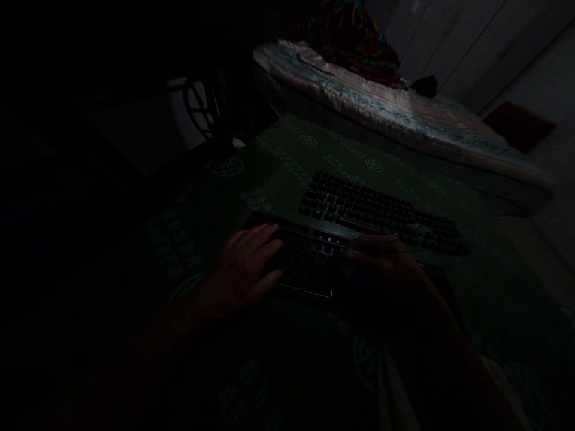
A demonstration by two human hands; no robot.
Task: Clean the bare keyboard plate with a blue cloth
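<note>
The scene is very dim. A dark keyboard (pixel 305 258) lies on a green printed sheet (pixel 278 161), much of its key area bare or in shadow. My left hand (pixel 249 260) rests on the keyboard's left end, fingers stretched out and slightly apart. Over its right part is my right hand (pixel 386 257), fingers curled around something dark and bluish that I cannot make out. Beyond the keyboard, loose black keycaps (pixel 359 200) are laid out in rows in the pattern of a keyboard.
A mattress (pixel 386 114) with a pale striped cover stands past the sheet's far edge, with a dark red patterned cloth (pixel 354 45) on it. A black spoked wheel (pixel 200 108) is at the far left. A plank wall (pixel 449 42) rises behind.
</note>
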